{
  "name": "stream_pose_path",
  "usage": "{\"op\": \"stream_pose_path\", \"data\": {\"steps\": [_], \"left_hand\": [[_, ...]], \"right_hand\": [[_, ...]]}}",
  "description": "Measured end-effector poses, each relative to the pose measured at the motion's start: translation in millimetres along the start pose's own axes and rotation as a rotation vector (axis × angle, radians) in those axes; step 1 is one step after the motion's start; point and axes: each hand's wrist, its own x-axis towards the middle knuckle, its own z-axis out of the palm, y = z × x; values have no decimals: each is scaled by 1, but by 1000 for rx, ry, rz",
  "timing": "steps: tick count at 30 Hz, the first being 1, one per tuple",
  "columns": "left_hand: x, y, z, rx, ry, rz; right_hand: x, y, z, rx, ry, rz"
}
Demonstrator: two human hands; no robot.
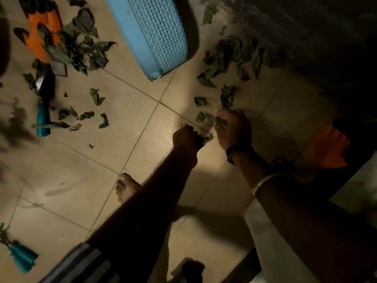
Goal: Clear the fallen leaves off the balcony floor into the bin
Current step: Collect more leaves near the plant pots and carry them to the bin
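Dry green leaves (pixel 230 56) lie scattered over the beige tiled floor, most of them right of a light blue woven plastic bin (pixel 151 35) at the top centre. Another heap of leaves (pixel 81 45) sits left of the bin. My left hand (pixel 185 138) is down at the floor with its fingers curled around small leaf pieces. Just right of it, my right hand (pixel 233 127) grips a bunch of leaves at the near edge of the right-hand scatter. A dark watch band sits on the right wrist and a gold bangle further up that arm.
An orange and black glove (pixel 40 35) lies under the left heap. A trowel with a teal handle (pixel 43 103) lies below it. Another teal-handled tool (pixel 20 256) is at the bottom left. My bare foot (pixel 126 188) stands on the tiles. An orange object (pixel 328 148) sits at the right.
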Motion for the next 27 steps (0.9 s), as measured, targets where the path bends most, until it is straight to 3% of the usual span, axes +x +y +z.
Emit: {"op": "stream_pose_path", "data": {"steps": [4, 7, 13, 18, 20, 22, 25, 27], "left_hand": [[9, -2, -3, -93, -17, -50], [14, -1, -5, -93, -45, -30], [7, -3, -3, 54, 5, 3], [-3, 6, -4, 75, 33, 16], [0, 12, -14, 50, 17, 37], [7, 18, -23, -7, 44, 41], [15, 22, -26, -54, 60, 33], [15, 23, -22, -32, 46, 23]], "right_hand": [[16, 10, 31, -136, -36, -153], [19, 11, 36, -163, -31, -149], [-22, -20, 19, 235, -39, -53], [-54, -46, 10, 304, -111, -137], [-50, -50, 2, 299, -175, -204], [-38, -46, 3, 275, -113, -246], [-15, -31, 20, 74, 26, -190], [0, -23, 35, -69, -14, -203]]}}
